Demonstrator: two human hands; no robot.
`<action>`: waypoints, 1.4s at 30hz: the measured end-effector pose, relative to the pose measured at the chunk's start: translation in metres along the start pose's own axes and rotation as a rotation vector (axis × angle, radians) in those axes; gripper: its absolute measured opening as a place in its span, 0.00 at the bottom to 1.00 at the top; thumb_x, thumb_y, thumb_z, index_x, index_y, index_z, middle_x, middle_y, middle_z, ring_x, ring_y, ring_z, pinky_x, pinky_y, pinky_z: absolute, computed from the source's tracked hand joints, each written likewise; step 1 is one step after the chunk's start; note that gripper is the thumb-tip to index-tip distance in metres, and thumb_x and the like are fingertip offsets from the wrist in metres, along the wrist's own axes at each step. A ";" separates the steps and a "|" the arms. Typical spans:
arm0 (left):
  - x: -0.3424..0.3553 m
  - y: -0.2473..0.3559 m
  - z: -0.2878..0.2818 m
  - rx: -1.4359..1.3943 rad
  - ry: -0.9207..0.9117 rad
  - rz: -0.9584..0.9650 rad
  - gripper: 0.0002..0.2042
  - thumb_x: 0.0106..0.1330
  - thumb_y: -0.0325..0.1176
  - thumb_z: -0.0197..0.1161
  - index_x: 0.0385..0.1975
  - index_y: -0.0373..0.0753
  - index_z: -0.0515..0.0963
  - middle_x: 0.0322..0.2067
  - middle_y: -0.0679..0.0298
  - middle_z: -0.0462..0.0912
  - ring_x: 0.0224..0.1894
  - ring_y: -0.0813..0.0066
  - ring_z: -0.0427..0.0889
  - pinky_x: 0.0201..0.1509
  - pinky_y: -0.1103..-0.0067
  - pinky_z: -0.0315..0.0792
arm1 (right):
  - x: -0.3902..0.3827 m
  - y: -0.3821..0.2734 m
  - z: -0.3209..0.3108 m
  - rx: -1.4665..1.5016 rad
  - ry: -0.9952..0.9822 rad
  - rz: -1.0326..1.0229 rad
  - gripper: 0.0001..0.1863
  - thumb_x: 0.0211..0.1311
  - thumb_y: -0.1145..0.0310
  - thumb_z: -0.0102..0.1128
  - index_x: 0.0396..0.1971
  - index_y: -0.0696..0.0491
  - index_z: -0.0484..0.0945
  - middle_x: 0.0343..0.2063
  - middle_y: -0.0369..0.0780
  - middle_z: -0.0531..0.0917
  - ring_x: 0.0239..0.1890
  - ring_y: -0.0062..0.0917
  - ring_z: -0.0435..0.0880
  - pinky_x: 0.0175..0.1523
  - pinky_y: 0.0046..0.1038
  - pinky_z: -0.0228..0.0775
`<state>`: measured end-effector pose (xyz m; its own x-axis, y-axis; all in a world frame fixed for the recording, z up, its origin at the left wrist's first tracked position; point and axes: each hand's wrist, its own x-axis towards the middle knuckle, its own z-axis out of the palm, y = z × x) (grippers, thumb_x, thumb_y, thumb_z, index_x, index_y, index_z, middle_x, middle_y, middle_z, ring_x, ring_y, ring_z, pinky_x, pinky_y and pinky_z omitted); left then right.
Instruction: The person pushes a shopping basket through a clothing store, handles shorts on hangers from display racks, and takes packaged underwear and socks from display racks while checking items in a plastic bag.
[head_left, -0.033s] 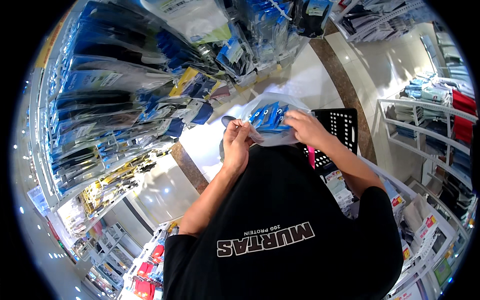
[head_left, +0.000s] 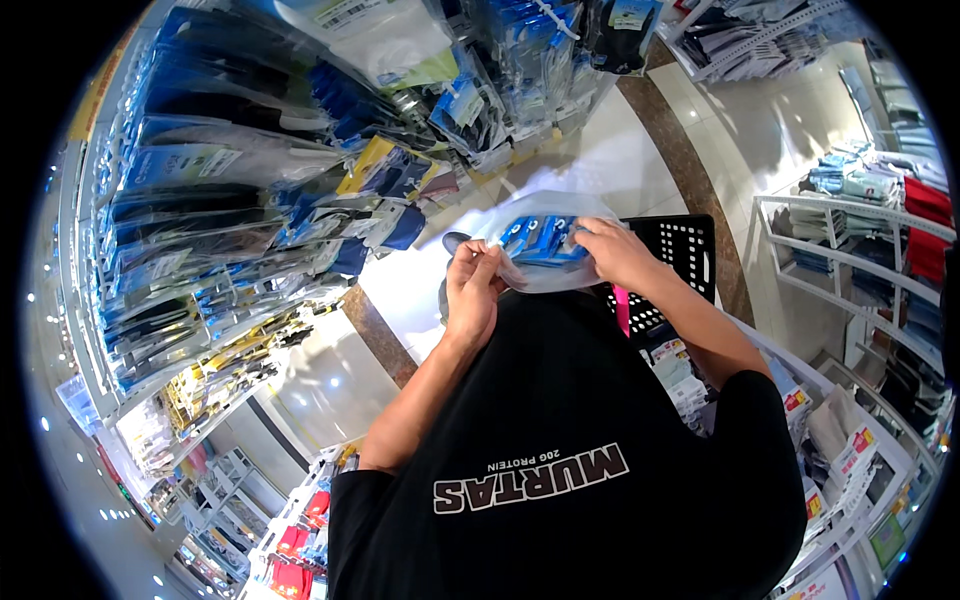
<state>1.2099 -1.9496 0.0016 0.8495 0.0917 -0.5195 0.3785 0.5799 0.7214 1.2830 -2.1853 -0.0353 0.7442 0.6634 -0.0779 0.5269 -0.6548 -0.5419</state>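
In front of my black shirt is a translucent plastic bag (head_left: 545, 279), its mouth facing up. Several flat packets (head_left: 540, 238), blue with white, lie inside it in a row. My left hand (head_left: 474, 285) pinches the bag's left edge between thumb and fingers. Over the right side of the bag curl the fingers of my right hand (head_left: 612, 252), closed on its rim beside the packets. Part of the bag's underside is hidden by my hands and shirt.
A black perforated basket (head_left: 708, 262) with a pink strap (head_left: 621, 312) stands just right of my right hand. Packaged garments (head_left: 200, 165) hang densely on the left rack. White shelves (head_left: 850, 222) with folded clothes stand to the right.
The bag's rim now lies more rounded around the blue packets, and these have shifted slightly. My right hand's fingers have moved a little; my left hand stays in place.
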 end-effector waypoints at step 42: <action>-0.004 -0.004 -0.039 0.050 -0.018 -0.008 0.05 0.72 0.32 0.57 0.39 0.40 0.69 0.31 0.67 0.77 0.30 0.77 0.80 0.33 0.75 0.80 | 0.248 -0.006 -0.311 1.068 0.682 -0.251 0.15 0.65 0.68 0.63 0.48 0.57 0.77 0.41 0.36 0.82 0.44 0.18 0.79 0.50 0.23 0.70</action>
<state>1.1906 -1.9202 -0.0170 0.8529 0.0726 -0.5170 0.4024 0.5394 0.7397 1.5923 -2.1296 0.2091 0.8980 0.2007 0.3915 0.3297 0.2823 -0.9009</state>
